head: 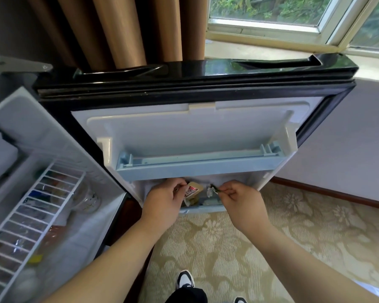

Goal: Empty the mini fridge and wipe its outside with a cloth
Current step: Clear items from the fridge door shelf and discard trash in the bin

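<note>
Patterned carpet [271, 248] covers the floor; brown curtain [118, 29] and window [271, 14] at the back. Mini fridge [42, 127] sits at left w/ its cavity open. Its door [195, 119] is swung wide, inner side facing the person.

Inside the cavity a white wire shelf [31, 215] has blurred items under it, incl. a clear glass jar [88, 197] just beside its far end. Upper door bin [197, 169] looks bare. Lower door bin [204, 208] holds a few small things, partly hidden by both hands.

L hand [162, 200] reaches into the lower bin, fingers curled round a tan packet [193, 191] w/ a red-and-white label; packet is tilted, top end up. R hand [241, 197] is near it at the same bin, thumb and forefinger pinching a dark green bit [214, 189] w/ a crumpled white scrap [209, 191] touching it; too small to tell what it is. A black-and-white shoe [185, 279] shows at bottom.
</note>
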### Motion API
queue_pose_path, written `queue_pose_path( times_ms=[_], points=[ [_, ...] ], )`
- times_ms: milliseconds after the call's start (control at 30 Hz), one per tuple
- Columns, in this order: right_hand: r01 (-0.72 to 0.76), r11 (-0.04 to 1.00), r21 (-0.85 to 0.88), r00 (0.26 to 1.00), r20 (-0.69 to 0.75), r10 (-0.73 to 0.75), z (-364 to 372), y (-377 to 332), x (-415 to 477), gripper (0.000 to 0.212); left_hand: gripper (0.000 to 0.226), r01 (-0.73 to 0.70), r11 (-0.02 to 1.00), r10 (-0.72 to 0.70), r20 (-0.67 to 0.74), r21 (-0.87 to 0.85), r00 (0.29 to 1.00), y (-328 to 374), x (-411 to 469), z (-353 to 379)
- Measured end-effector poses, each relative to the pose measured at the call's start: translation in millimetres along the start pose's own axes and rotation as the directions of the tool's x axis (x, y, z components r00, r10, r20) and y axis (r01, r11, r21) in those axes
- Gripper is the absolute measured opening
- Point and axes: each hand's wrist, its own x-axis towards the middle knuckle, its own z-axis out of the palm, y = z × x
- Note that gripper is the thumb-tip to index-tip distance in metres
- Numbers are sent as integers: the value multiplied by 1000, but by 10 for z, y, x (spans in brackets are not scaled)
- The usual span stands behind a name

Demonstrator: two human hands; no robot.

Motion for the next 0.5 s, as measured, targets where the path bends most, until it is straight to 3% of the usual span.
queue_pose_path(
  times_ms=[500],
  points=[
    [48,998,46,999,11,-48,-193,-140,-45,18,3,129,979,-130,6,-155,991,101,-88,-66]
  ],
)
